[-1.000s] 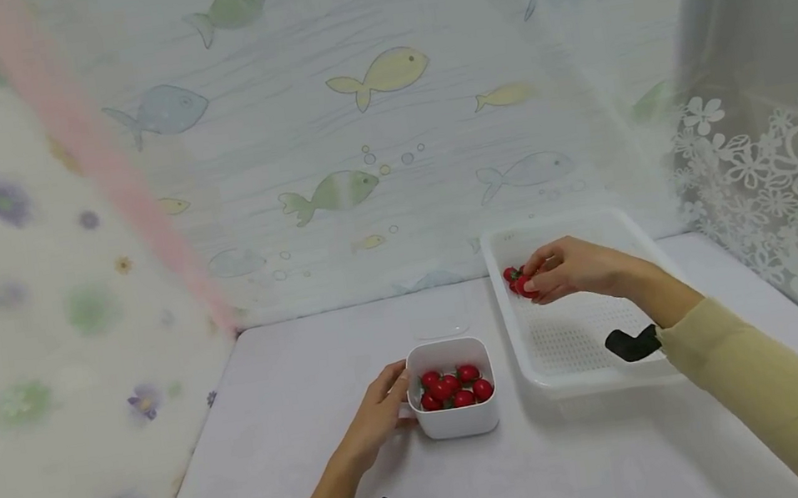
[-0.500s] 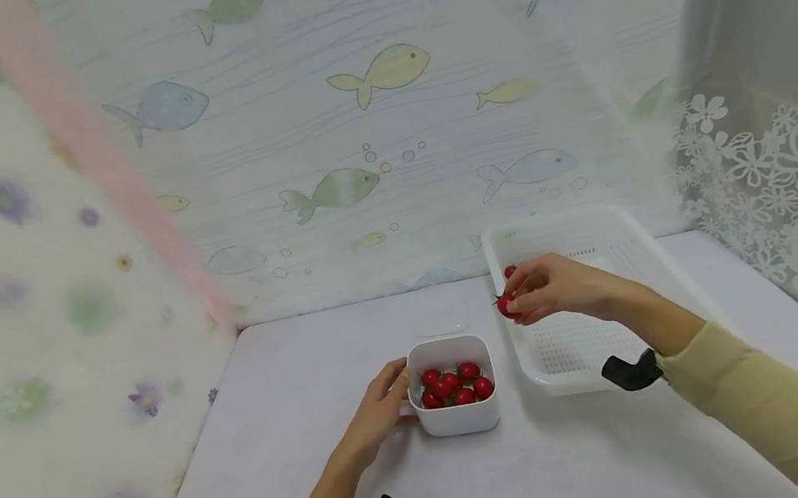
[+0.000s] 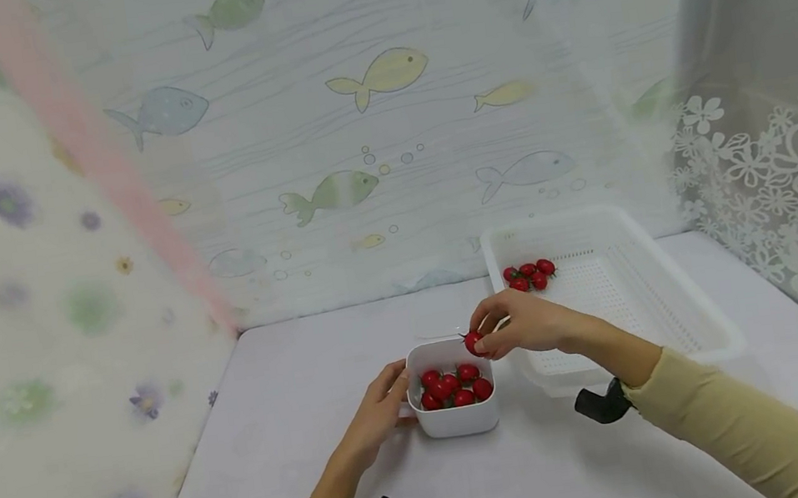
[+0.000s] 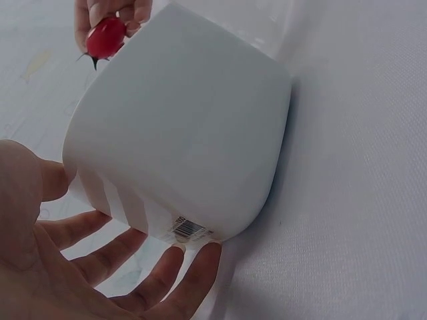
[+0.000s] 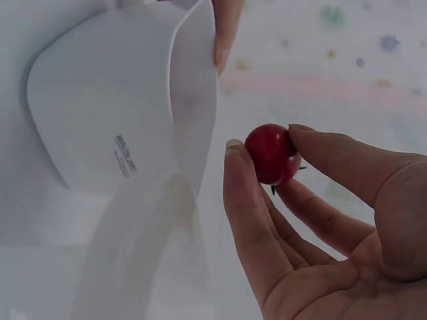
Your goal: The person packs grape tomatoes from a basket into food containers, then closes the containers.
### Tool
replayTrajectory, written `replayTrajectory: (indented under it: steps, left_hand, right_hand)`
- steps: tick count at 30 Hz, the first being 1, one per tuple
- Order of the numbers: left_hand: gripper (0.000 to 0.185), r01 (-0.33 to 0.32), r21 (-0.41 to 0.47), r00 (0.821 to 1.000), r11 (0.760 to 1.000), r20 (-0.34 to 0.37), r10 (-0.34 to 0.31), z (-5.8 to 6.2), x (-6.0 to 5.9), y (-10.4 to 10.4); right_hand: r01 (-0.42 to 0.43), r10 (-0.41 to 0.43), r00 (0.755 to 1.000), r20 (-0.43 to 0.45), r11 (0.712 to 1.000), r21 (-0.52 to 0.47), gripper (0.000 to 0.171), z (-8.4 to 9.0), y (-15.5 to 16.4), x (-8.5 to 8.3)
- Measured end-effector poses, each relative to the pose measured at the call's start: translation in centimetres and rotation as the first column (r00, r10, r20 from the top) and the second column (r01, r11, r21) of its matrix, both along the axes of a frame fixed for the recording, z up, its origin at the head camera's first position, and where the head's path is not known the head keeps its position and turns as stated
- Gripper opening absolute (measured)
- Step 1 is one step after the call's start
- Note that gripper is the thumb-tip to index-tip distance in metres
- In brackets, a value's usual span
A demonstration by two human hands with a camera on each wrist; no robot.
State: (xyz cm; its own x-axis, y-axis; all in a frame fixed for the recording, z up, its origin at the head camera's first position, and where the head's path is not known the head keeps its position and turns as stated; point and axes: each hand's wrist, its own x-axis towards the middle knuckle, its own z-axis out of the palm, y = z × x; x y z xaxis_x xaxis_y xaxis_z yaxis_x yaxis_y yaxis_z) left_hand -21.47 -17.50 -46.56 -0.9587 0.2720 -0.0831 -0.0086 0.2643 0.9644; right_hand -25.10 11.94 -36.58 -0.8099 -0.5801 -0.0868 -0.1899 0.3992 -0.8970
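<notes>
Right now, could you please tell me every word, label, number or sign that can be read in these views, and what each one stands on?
Barcode sticker low on the white tub's side, near the left hand's fingertips: bars show, digits too small to read.
Small grey print on the tub's underside in the right wrist view: too blurred to read.
Nothing else carries text.

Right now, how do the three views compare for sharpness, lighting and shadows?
Head view: evenly lit and soft, the curtains hazy, only faint shadows under the white box. Left wrist view: dimmer, greyish, the box wall and left hand sharp. Right wrist view: the cherry tomato and right hand crisp, the backdrop blurred.
</notes>
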Motion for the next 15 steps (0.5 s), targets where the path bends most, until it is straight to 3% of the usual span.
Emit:
replayTrajectory:
  steps: [4,8,15]
  left_hand:
    - [0.052,-0.003,-0.001,1.0,1.0,0.003,0.003,0.0,0.0,0.0]
    - [0.052,-0.005,-0.001,1.0,1.0,0.006,0.005,0.0,0.0,0.0]
    - [0.053,-0.006,0.004,1.0,1.0,0.006,0.006,0.0,0.0,0.1]
  right_hand:
    - [-0.009,0.01,1.0,-0.023,1.0,0.016,0.025,-0.6,-1.4,0.2]
    - [-0.023,0.03,0.994,-0.11,0.998,0.064,0.021,-1.2,-2.6,0.5]
    - [-0.074,0.105,0.957,-0.27,0.99,0.123,0.017,-2.1,-4.5,0.6]
